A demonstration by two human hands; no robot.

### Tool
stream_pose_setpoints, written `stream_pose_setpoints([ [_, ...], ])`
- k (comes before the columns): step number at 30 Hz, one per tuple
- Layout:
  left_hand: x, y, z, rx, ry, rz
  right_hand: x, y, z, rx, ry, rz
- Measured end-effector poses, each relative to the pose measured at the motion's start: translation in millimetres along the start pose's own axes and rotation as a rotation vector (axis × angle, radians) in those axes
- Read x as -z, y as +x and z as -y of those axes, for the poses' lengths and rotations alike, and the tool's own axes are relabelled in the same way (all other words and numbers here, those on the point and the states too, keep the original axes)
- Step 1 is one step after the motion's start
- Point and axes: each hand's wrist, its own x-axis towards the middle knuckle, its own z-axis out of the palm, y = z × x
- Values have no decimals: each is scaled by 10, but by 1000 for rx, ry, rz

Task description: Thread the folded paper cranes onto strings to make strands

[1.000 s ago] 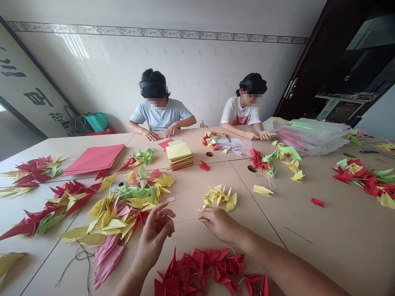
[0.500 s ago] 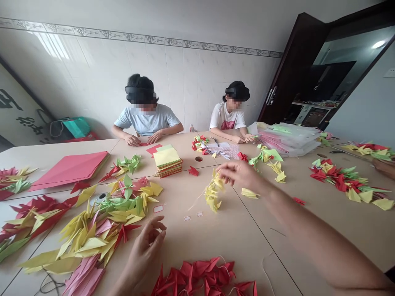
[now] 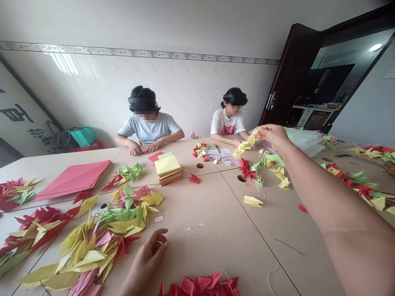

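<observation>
My right hand (image 3: 273, 135) is raised over the far right part of the table, its fingers pinched on one end of a string of yellow paper cranes (image 3: 246, 144), which slants down to the left. My left hand (image 3: 154, 250) rests near the front with fingers curled but apart, holding nothing. Left of it lies a large heap of yellow, green and pink folded cranes (image 3: 83, 242). Red cranes on a string (image 3: 202, 286) lie at the bottom edge. A single yellow folded piece (image 3: 253, 201) sits right of centre.
Square paper is stacked (image 3: 168, 167) at the middle, beside a larger red stack (image 3: 74, 177). Two people (image 3: 151, 127) (image 3: 228, 121) sit across the table. Strung red, green and yellow cranes (image 3: 354, 181) lie at the right, with a table hole (image 3: 241, 178) nearer the middle.
My right hand has moved up, away and to the right, carrying the yellow crane string off the middle of the table. My left hand has stayed almost in place. The view has tilted slightly upward.
</observation>
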Motion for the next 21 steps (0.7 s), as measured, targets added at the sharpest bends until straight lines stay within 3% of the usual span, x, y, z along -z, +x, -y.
stream_pose_setpoints([
  [6, -1, -7, -39, -8, 41, -3, 337, -266, -930, -300, 40, -111],
  [11, -6, -5, -79, -6, 51, -10, 590, -592, -1504, -371, 163, -155],
  [15, -11, -7, -68, -2, 55, -9, 821, -752, -1606, -349, 257, -173],
  [21, -20, -36, -88, 8, 55, 1, 1163, -960, -1451, -299, 362, -146],
])
